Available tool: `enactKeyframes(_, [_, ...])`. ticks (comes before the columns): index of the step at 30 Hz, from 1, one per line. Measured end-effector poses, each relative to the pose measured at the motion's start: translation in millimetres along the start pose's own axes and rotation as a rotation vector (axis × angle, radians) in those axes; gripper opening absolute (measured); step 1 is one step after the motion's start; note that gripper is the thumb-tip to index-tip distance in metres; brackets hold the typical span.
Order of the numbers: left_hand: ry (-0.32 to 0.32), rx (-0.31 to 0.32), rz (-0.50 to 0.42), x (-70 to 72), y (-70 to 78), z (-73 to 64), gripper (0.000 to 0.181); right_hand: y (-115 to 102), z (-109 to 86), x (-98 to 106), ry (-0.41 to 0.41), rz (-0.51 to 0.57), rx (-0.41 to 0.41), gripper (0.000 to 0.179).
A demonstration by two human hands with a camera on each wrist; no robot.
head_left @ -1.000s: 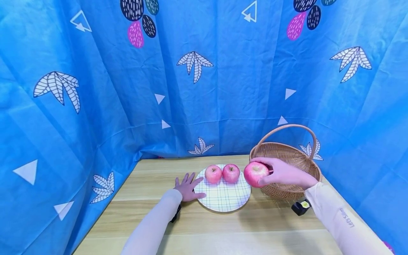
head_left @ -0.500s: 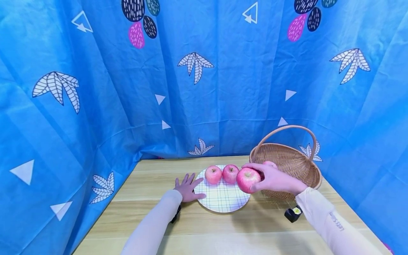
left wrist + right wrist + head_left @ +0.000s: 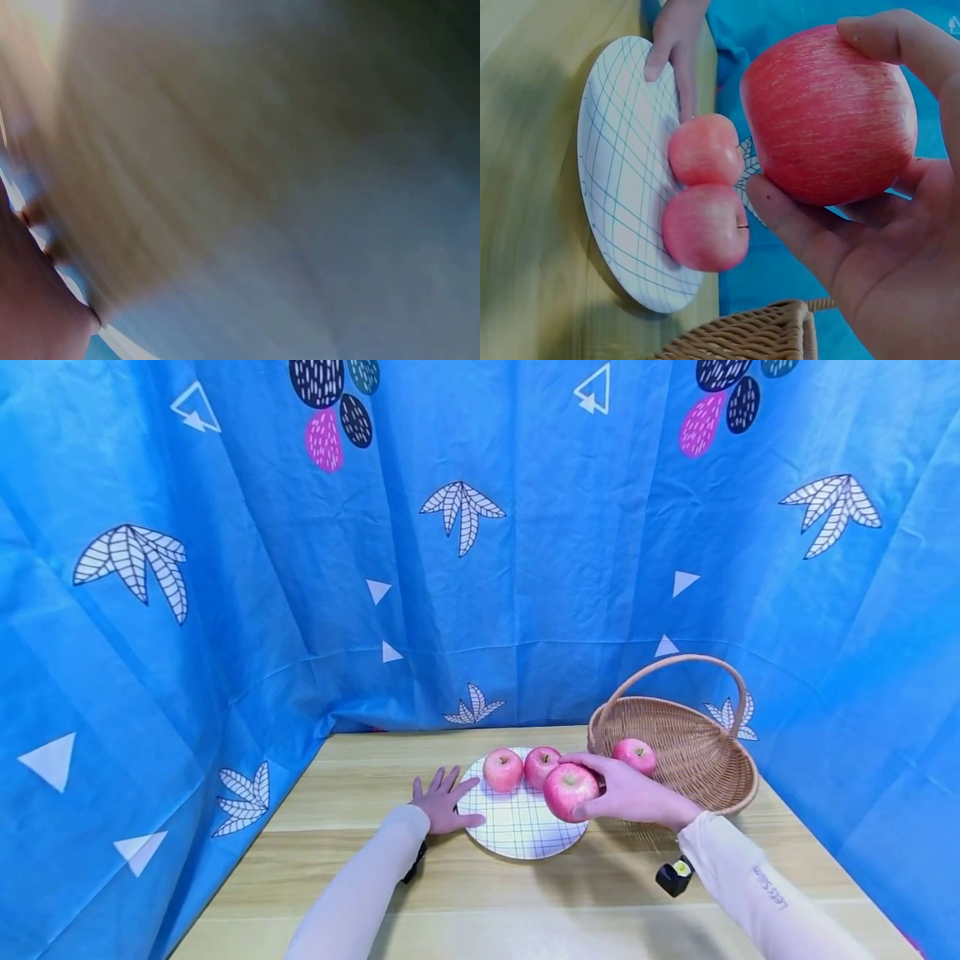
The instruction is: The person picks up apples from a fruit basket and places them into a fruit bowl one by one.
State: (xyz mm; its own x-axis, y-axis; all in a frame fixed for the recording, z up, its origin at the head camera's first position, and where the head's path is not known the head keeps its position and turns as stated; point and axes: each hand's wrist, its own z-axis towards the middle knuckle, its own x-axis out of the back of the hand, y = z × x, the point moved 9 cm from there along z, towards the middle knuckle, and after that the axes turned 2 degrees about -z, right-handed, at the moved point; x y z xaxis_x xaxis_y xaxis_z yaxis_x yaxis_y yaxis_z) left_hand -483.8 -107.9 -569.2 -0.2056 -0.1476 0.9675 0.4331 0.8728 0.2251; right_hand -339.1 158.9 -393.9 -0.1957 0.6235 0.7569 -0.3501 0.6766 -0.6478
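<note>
My right hand point(image 3: 628, 787) grips a red apple point(image 3: 570, 792), thumb on one side and fingers round the other. In the right wrist view that apple point(image 3: 829, 116) is held up above the plate's level. Two more apples, one lighter point(image 3: 502, 770) and one darker point(image 3: 541, 767), sit side by side at the back of a white plate point(image 3: 517, 835) with a grid pattern. Fingers spread, my left hand point(image 3: 442, 802) rests at the plate's left edge. Another apple point(image 3: 634, 756) lies inside the wicker basket point(image 3: 693, 760), right of the plate.
The basket's tall arched handle point(image 3: 675, 658) rises behind my right hand. A wooden table point(image 3: 337, 785) carries everything. Blue patterned curtain point(image 3: 525, 593) encloses the back and both sides. The left wrist view shows mostly blurred tabletop point(image 3: 187, 165).
My right hand has moved left and toward me with its apple, from beside the basket to over the plate's right part. The apple in the basket has come into sight. My left hand stays put.
</note>
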Motion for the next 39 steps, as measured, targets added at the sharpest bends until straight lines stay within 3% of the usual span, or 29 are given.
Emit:
enactKeyframes(9, [-0.004,-0.001,0.01,1.7,0.3,-1.0,0.098,2,6.3,-12,0.004,0.01,0.044,0.076])
enactKeyframes(23, [-0.022,-0.002,0.012,1.9,1.0,-1.8,0.099,12,15.6,-29,0.02,0.012,0.025,0.079])
enactKeyframes(39, [-0.025,-0.005,-0.003,5.4,3.5,-5.0,0.099,17,21.5,-46,-0.013,0.125,0.011,0.078])
